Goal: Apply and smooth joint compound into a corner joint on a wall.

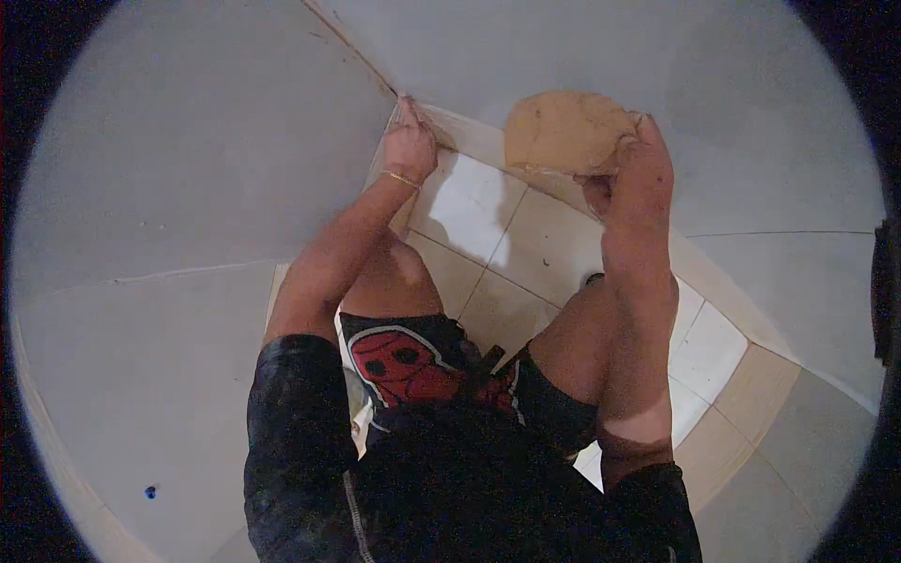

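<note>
The left hand (411,148) points a finger at the wall corner (381,79), its other fingers curled, whether around anything I cannot tell, while the right hand (642,167) grasps a tan sheet (558,131) by its right edge above the tiled floor (526,230).

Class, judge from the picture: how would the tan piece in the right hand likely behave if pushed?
The tan piece seems manageably light, since the right hand alone holds it by one side. Its crease-like lines suggest it might bend or dent.

Close head-worn view, facing down
</note>
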`<state>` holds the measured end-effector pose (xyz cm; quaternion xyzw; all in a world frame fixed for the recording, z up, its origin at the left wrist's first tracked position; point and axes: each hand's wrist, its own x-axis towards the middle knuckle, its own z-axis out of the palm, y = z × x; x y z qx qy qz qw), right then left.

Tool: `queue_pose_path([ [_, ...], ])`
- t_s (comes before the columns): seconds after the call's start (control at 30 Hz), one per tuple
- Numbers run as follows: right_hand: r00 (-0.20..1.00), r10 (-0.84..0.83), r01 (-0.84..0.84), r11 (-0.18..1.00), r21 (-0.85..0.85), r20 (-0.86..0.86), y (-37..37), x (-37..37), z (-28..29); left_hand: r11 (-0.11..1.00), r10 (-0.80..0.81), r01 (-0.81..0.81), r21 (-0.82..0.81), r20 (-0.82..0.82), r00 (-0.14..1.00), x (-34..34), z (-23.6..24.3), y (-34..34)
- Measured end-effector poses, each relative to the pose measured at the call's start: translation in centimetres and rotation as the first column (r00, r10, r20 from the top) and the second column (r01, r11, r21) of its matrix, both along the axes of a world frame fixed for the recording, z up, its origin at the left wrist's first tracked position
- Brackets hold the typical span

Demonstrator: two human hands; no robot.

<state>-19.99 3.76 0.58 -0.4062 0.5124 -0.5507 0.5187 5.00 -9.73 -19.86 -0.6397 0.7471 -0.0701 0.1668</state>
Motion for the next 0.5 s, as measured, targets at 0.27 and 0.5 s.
queue_pose_path([
  [0.27, 0.990, -0.141, 0.141, 0.990, -0.019, -0.003, -1.0, 0.5, -0.8, 0.992, -0.046, 0.061, 0.106, -0.138, 0.989, 2.2, 0.6, 0.9],
  [0.5, 0.989, -0.150, 0.151, 0.985, 0.081, -0.020, -0.8, -0.9, 0.0, 0.979, 0.198, -0.196, 0.063, -0.548, 0.813, -1.6, -2.7, 4.8],
])
